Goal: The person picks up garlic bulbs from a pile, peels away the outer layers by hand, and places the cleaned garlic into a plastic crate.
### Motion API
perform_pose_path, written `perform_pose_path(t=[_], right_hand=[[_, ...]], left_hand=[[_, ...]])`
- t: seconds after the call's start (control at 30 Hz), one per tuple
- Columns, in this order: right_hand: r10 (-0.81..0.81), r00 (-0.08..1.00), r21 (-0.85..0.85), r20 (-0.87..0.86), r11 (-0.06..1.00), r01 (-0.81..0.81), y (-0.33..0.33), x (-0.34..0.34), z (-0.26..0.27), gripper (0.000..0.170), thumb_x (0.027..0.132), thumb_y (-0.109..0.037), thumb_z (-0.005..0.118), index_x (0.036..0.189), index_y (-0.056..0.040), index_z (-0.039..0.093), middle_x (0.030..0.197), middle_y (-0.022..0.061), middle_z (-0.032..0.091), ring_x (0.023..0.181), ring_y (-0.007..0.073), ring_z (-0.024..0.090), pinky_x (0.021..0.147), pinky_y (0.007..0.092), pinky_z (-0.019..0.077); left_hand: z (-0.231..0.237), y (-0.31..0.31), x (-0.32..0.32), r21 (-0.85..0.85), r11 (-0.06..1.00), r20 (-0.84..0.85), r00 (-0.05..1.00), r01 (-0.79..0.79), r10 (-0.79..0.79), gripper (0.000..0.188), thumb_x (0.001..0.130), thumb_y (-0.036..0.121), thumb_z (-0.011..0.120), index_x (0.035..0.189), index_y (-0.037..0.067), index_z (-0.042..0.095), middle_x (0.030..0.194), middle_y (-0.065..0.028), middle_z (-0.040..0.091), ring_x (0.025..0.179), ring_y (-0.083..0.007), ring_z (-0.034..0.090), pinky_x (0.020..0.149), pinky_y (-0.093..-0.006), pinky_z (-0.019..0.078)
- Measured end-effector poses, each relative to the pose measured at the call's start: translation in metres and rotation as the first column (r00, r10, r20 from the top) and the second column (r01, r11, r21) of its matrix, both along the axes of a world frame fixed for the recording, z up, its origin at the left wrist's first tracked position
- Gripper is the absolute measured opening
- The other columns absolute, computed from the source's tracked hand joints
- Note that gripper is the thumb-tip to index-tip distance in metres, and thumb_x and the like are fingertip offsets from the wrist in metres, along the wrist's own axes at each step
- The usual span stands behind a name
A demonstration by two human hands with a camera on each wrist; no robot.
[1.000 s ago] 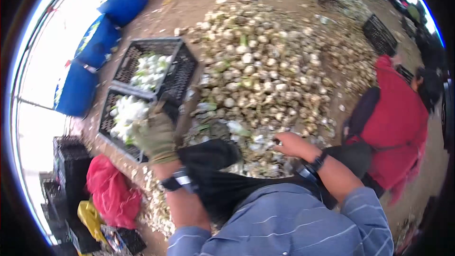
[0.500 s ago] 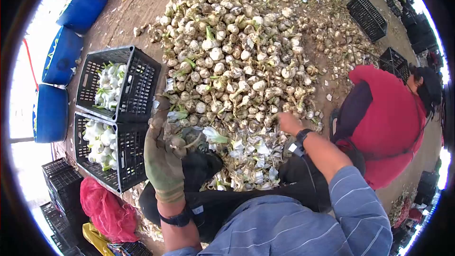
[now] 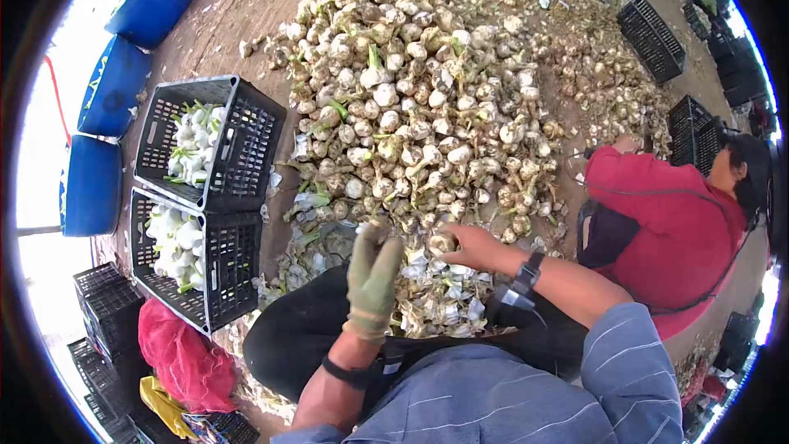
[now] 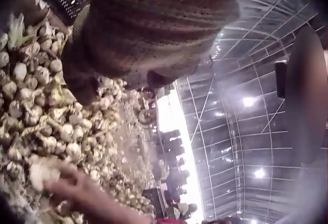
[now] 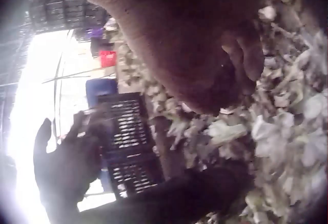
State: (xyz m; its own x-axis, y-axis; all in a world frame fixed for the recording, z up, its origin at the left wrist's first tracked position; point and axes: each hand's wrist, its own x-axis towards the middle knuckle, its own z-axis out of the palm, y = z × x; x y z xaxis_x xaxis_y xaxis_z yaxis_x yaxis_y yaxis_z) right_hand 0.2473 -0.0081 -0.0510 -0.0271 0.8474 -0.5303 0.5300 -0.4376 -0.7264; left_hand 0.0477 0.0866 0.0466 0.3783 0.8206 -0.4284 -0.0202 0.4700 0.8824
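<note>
We see a garlic bulb (image 3: 441,243) above the loose husks (image 3: 448,300), pinched between the thumb and fingers of our bare right hand (image 3: 479,248). Close beside it, our gloved left hand (image 3: 373,280) looks loosely open, thumb apart from its fingers. Beyond our hands spreads a heap of bulbs (image 3: 411,128), flanked by black crates (image 3: 253,136) and a person in red (image 3: 678,243).

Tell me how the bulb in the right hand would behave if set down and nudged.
The bulb looks rounded, so it would probably roll or wobble. It is likely light, since the bare right hand holds it in its fingers. Its skin may flake: papery scraps lie around the work.
</note>
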Motion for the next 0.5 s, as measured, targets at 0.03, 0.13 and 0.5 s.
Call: perform_pose_path(t=[0.03, 0.13, 0.5], right_hand=[[-0.019, 0.999, 0.139, 0.036, 0.990, 0.014, 0.003, -0.007, 0.023, 0.055, 0.080, -0.027, 0.073, 0.129, -0.0095, 0.055, 0.114, 0.0183, 0.064, 0.102, 0.0344, 0.063, 0.088, 0.0419, 0.0501], [-0.040, 0.997, 0.376, 0.069, 0.926, 0.011, 0.004, -0.024, 0.088, 0.058, 0.081, -0.020, 0.073, 0.134, -0.0085, 0.051, 0.125, 0.0176, 0.059, 0.110, 0.0344, 0.060, 0.096, 0.0412, 0.0476], [-0.469, 0.784, 0.322, -0.406, 0.729, 0.604, -0.049, -0.062, 0.144, 0.031, 0.093, -0.012, 0.063, 0.121, 0.0014, 0.059, 0.110, 0.0103, 0.066, 0.100, 0.0156, 0.060, 0.091, 0.0335, 0.0486]], left_hand=[[-0.013, -0.007, -0.003, -0.013, 0.998, -0.023, 0.998, 0.061, -0.062, 0.032, 0.095, 0.016, 0.059, 0.121, 0.000, 0.053, 0.104, -0.0030, 0.055, 0.087, -0.0107, 0.052, 0.071, -0.0249, 0.0457], [-0.017, -0.015, -0.011, -0.026, 0.963, -0.015, 0.963, 0.268, -0.269, 0.034, 0.092, 0.019, 0.063, 0.120, 0.001, 0.053, 0.103, -0.0037, 0.058, 0.087, -0.0131, 0.054, 0.070, -0.0259, 0.0487], [0.016, -0.049, -0.020, 0.186, 0.923, 0.298, 0.876, 0.336, -0.379, 0.060, 0.083, 0.000, 0.068, 0.136, -0.006, 0.041, 0.118, -0.0100, 0.060, 0.105, -0.0159, 0.060, 0.091, -0.0300, 0.0500]])
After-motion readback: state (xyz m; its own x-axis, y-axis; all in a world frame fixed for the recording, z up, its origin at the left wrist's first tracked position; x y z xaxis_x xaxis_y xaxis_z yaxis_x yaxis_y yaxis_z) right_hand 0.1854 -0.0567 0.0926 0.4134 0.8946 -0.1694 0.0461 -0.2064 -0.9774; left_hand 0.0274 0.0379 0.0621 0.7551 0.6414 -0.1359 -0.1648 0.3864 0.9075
